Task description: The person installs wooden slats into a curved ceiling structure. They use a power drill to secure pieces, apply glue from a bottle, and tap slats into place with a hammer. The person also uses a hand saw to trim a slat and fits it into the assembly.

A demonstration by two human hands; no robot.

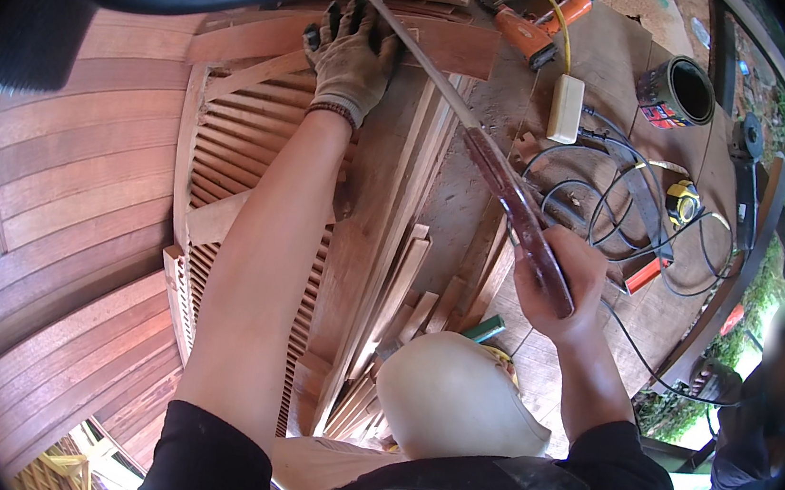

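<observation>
My left hand (349, 64), in a worn tan glove with dark fingertips, lies with fingers spread on a reddish wooden board (456, 51). Beneath that arm is a louvred wooden panel (246, 139) with narrow slats. My bare right hand (563, 282) is closed round the long dark-brown handle of a hand saw (521, 201). The saw slants up and left, its narrow blade seen nearly edge-on and crossing the board close to my gloved fingers. Its teeth do not show, and I cannot tell how deep the blade sits.
On the right are a paint can (686, 94), an orange power tool (529, 37), a pale socket block (566, 108), looped black cable (598, 200) and a yellow tape measure (682, 201). Wood strips (397, 289) lie beside my knee (453, 395). Another person (757, 417) is at far right.
</observation>
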